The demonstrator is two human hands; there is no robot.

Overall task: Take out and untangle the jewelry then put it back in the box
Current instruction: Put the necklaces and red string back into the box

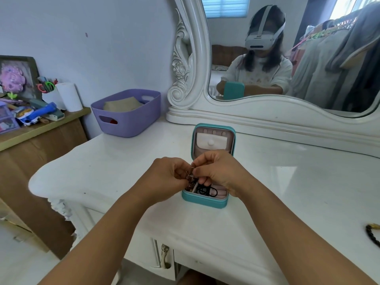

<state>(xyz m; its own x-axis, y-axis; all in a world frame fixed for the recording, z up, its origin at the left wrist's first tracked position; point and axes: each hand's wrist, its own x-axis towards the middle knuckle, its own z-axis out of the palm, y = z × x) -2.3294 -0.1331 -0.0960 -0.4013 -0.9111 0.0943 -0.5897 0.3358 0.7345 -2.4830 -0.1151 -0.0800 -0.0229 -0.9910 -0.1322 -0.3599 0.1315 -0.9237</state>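
A small teal jewelry box [205,200] stands open on the white dressing table [267,198], its lid upright with a pale pouch inside. Black rings [206,191] lie in its pink tray. Directly above the box's left side, my left hand [166,177] and my right hand [218,171] meet, both pinching a rose-gold chain [190,177] that hangs between the fingertips down into the box. Most of the chain is hidden by my fingers.
A purple plastic basket [127,114] sits at the table's back left. A large white-framed mirror [277,58] stands behind the box. A dark braided item [373,235] lies at the right edge. A cluttered wooden desk [41,128] stands to the left.
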